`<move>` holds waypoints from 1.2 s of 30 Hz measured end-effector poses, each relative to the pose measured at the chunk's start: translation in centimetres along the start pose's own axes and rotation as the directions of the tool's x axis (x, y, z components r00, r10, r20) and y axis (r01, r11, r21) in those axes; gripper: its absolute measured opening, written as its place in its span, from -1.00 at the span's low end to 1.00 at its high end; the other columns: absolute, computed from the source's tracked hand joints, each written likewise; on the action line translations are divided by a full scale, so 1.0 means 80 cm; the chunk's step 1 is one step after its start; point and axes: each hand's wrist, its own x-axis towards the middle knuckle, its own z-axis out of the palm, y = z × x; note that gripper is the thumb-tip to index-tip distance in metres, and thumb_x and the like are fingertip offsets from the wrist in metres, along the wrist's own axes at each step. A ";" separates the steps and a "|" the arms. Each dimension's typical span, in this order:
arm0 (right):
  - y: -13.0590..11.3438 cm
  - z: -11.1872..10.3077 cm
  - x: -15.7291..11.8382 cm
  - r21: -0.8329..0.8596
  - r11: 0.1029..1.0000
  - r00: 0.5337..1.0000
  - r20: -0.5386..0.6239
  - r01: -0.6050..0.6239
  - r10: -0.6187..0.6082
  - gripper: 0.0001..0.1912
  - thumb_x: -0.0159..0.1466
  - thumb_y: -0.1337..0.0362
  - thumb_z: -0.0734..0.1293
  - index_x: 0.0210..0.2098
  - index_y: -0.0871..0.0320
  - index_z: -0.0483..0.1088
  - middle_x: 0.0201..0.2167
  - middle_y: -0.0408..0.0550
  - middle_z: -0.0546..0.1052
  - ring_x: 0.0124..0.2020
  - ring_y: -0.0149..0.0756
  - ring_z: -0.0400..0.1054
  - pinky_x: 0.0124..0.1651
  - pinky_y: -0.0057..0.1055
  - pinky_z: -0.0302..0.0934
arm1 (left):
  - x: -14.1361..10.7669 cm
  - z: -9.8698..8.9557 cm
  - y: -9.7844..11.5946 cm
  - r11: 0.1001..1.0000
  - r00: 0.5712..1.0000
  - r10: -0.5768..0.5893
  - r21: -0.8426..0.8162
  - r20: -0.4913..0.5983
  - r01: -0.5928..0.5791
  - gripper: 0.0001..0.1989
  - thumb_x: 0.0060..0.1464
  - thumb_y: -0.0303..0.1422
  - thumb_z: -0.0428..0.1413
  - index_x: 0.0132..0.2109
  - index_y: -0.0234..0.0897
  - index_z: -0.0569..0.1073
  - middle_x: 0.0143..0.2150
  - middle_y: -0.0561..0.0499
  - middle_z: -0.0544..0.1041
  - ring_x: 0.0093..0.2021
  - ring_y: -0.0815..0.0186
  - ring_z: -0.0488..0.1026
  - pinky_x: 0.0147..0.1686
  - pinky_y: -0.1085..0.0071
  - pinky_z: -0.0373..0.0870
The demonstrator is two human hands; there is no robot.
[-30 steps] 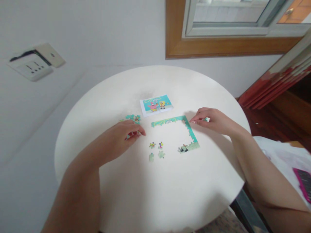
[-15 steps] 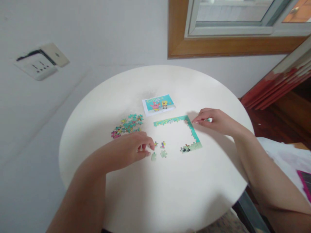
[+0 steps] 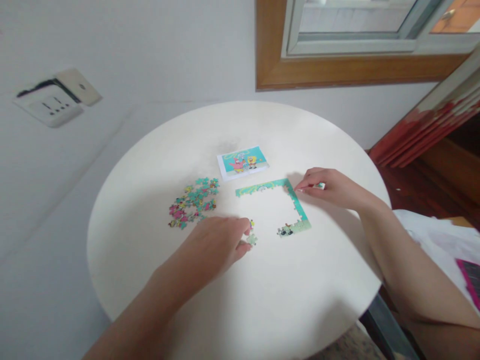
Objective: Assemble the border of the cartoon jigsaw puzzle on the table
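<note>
Green piece (image 3: 252, 240), midway between left and right edges of the surface (image 3: 270, 300): your left hand (image 3: 219, 242), thumb and finger parted about it, contact unclear. Border (image 3: 299, 205), toward right edge: your right hand (image 3: 334, 187), fingertips pinched beside it; sideways pressure might split joins.

- The left hand (image 3: 221, 242) is bare, with slim fingers and a rounded back.
- The left forearm (image 3: 161, 300) is bare too, broadening from the wrist down toward the table's (image 3: 292, 310) near edge.
- The right hand (image 3: 330, 186) is bare, its fingers slender; the nails are too small to make out.
- The right forearm (image 3: 393, 250) is bare and smooth, thickening past the table's right edge, with a skin crease near the elbow.
</note>
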 end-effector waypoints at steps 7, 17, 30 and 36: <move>-0.002 -0.001 0.000 -0.011 1.000 1.000 0.008 0.009 -0.009 -0.75 0.33 0.18 0.30 -0.23 0.11 0.63 -0.34 -0.03 0.56 -0.33 -0.28 0.40 -0.26 -0.36 0.21 | 0.007 0.007 0.011 0.998 0.998 0.067 -0.025 0.018 -0.066 -0.88 0.20 -0.39 0.12 -0.11 -0.21 0.47 -0.26 0.01 0.58 -0.25 0.17 0.52 -0.30 0.31 0.22; -0.002 -0.001 0.001 -0.009 0.999 0.999 0.017 0.035 -0.035 -0.75 0.33 0.18 0.30 -0.23 0.11 0.63 -0.35 -0.04 0.55 -0.34 -0.31 0.39 -0.27 -0.37 0.21 | 0.020 0.011 0.025 0.995 0.996 0.090 -0.032 -0.003 -0.090 -0.87 0.24 -0.37 0.11 -0.07 -0.22 0.46 -0.22 0.03 0.58 -0.22 0.20 0.52 -0.30 0.34 0.25; -0.005 -0.002 0.001 0.004 1.000 0.999 0.031 0.030 -0.030 -0.75 0.33 0.20 0.30 -0.23 0.13 0.63 -0.36 -0.03 0.55 -0.36 -0.31 0.39 -0.26 -0.37 0.21 | 0.020 0.008 0.016 0.980 0.984 0.170 -0.097 -0.054 -0.175 -0.82 0.25 -0.40 0.10 0.00 -0.15 0.44 -0.20 0.08 0.58 -0.25 0.25 0.50 -0.26 0.36 0.22; -0.005 -0.002 0.002 -0.005 0.999 0.998 0.039 0.043 -0.043 -0.75 0.34 0.21 0.29 -0.23 0.13 0.62 -0.37 -0.05 0.54 -0.35 -0.33 0.39 -0.26 -0.39 0.21 | 0.020 0.008 0.017 0.990 0.992 0.130 -0.053 -0.010 -0.130 -0.92 0.24 -0.33 0.13 -0.14 -0.20 0.41 -0.34 0.09 0.52 -0.31 0.24 0.45 -0.32 0.34 0.12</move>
